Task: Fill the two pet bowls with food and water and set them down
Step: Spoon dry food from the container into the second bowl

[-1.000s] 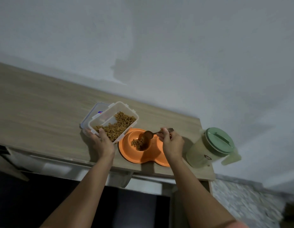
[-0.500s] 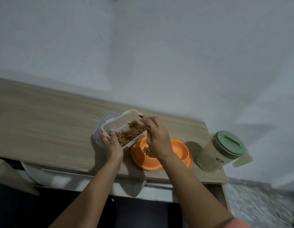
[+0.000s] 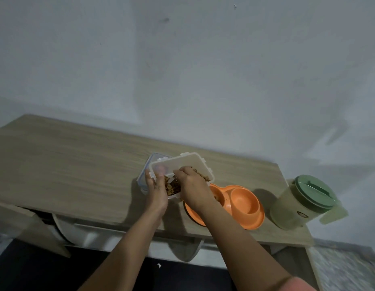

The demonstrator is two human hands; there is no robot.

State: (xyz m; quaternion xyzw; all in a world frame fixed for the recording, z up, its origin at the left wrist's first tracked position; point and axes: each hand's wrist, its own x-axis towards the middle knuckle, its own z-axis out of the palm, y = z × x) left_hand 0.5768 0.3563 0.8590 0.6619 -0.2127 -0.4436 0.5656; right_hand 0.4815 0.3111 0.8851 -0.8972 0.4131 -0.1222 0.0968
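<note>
Here, head view only:

- Left hand (image 3: 156,191): closed around the near left corner of a clear plastic food container (image 3: 182,164), tilted toward the wearer, thumb on the rim.
- Right hand (image 3: 192,189): reaching into the container, fingers curled down among the kibble (image 3: 171,186); probably gripping a spoon, though hidden, so cannot tell.
- Container: thin-walled, light, slightly flexible, with snap-lock tabs along the rim; likely best held by a corner or long wall, as here. Loose, dry kibble, apt to scatter if tipped too far.
- Lid (image 3: 149,164): flat beneath and behind the container on the wooden tabletop (image 3: 67,160).
- Double pet bowl (image 3: 237,206): orange, stiff moulded plastic, just right of the container near the table's front edge. Left well mostly hidden by the right wrist, a little kibble visible; right well empty and dry.
- Bowl handling: probably light, smooth, possibly slippery; best lifted level by both outer rims once water is in.
- Pitcher (image 3: 302,202): pale green, lidded, handle outward, standing right of the bowl; likely heavy if full, best taken by the handle.
</note>
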